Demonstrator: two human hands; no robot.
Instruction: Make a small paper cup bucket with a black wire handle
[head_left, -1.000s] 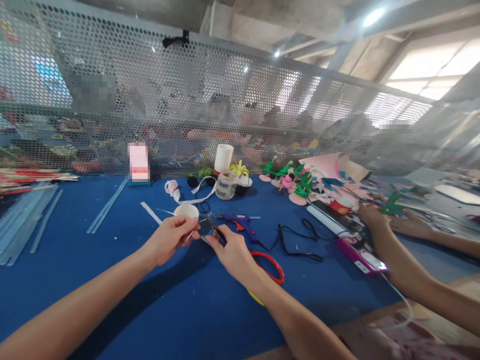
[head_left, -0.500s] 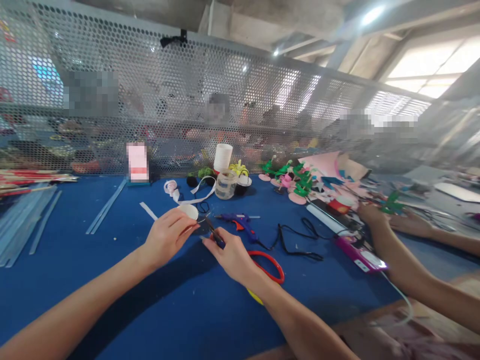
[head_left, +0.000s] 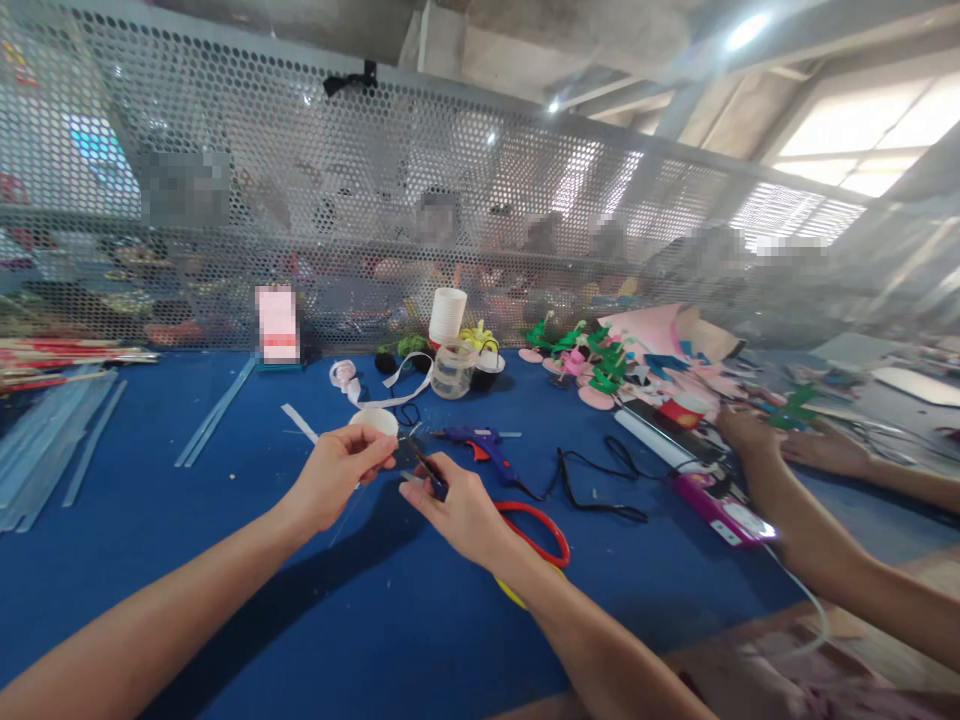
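My left hand (head_left: 337, 475) is closed in a pinch on a thin, pale wire-like strand (head_left: 343, 520), whose ends stick out past the fingertips. To its right, my right hand (head_left: 459, 505) is wrapped round small dark pliers (head_left: 430, 466), the jaws pointing up and left close to the left fingertips. Whether the jaws touch the strand is hard to make out. Just behind my left hand sits a small white round cup (head_left: 375, 421). A blue glue gun (head_left: 481, 446) lies beyond my right hand, and red-and-yellow scissors handles (head_left: 536, 530) show beside my right forearm.
White ribbon (head_left: 390, 402), a clear jar (head_left: 453, 372) and a white paper-cup stack (head_left: 448, 316) stand behind. Clear strips (head_left: 56, 450) lie left. Green-and-pink craft flowers (head_left: 604, 365), a black cord (head_left: 600, 510) and a purple power strip (head_left: 724, 510) are right. Another person's hands (head_left: 750, 435) work there.
The left hand has turned and shifted slightly, so the pinched strand now shows below the fingers. My right hand with the pliers has barely moved.
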